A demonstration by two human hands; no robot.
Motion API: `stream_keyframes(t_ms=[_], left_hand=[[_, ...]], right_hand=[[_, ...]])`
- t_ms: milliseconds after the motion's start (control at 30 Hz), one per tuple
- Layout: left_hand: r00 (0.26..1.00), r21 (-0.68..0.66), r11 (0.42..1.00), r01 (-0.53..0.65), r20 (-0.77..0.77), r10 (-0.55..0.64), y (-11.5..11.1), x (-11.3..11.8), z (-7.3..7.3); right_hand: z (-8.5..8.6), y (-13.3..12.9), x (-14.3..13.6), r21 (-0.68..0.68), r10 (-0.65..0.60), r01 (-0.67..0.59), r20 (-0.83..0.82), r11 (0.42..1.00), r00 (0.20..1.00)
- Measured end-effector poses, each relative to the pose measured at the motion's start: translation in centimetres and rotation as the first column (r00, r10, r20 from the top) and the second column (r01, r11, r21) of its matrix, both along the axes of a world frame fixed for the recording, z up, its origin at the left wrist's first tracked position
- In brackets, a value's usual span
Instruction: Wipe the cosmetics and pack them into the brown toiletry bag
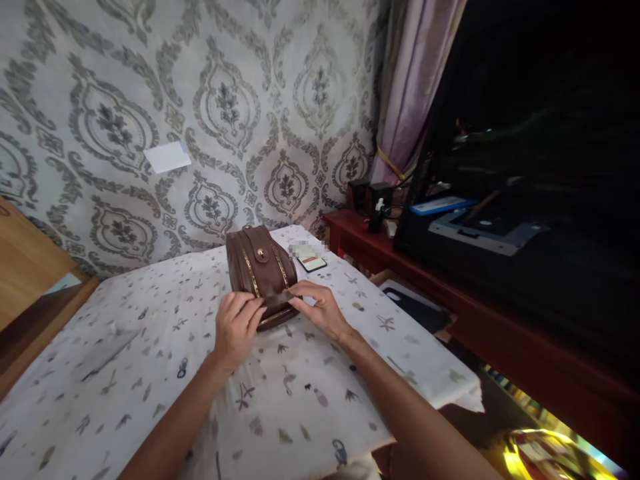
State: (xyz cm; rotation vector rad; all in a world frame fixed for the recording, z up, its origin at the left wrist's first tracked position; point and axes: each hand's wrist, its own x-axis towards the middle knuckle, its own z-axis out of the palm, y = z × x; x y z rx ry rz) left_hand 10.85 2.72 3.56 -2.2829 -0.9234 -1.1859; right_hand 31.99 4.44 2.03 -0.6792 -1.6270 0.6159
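A brown leather bag [260, 263] with gold zippers and a small gold clasp lies on the patterned tablecloth [190, 400]. At its near end a brown band stretches between my fingertips; whether it is a strap or a flap, I cannot tell. My left hand [239, 325] pinches the band's left end, its fingers curled against the bag's near left corner. From the right, my right hand [320, 308] grips the other end between thumb and forefinger. Just behind the right hand, a phone [313, 261] with a lit screen rests on the cloth beside the bag.
Grey damask wallpaper [230, 107] covers the wall behind, with a white paper [167, 157] on it. To the right, a large dark television [530, 173] stands on a reddish wooden stand [500, 313], near a small black bottle [377, 217]. Wooden furniture [35, 267] borders the left side.
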Motion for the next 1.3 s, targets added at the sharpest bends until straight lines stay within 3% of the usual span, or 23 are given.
stream_keyframes(t_ms=[233, 433, 667, 1033, 1300], left_hand=[[0.998, -0.018, 1.0, -0.002, -0.062, 0.0, -0.2, 0.0, -0.6], [0.993, 0.042, 0.999, -0.025, -0.111, 0.029, -0.5, 0.0, -0.2], [0.995, 0.025, 1.0, 0.008, -0.101, -0.005, -0.4, 0.1, 0.0], [0.982, -0.01, 0.999, -0.05, -0.182, 0.047, -0.5, 0.3, 0.7], [0.982, 0.045, 0.995, -0.084, -0.166, 0.091, -0.2, 0.5, 1.0]], right_hand=[[-0.4, 0.2, 0.0, 0.034, 0.005, -0.005, 0.011, 0.999, 1.0], [-0.6, 0.1, -0.1, 0.067, 0.006, -0.005, -0.02, 0.998, 1.0], [-0.3, -0.1, -0.1, 0.09, -0.013, 0.013, -0.004, 0.996, 1.0], [-0.6, -0.1, -0.3, 0.201, -0.039, 0.044, -0.027, 0.979, 0.999], [-0.3, -0.4, -0.3, 0.117, -0.074, 0.08, -0.052, 0.99, 0.996]])
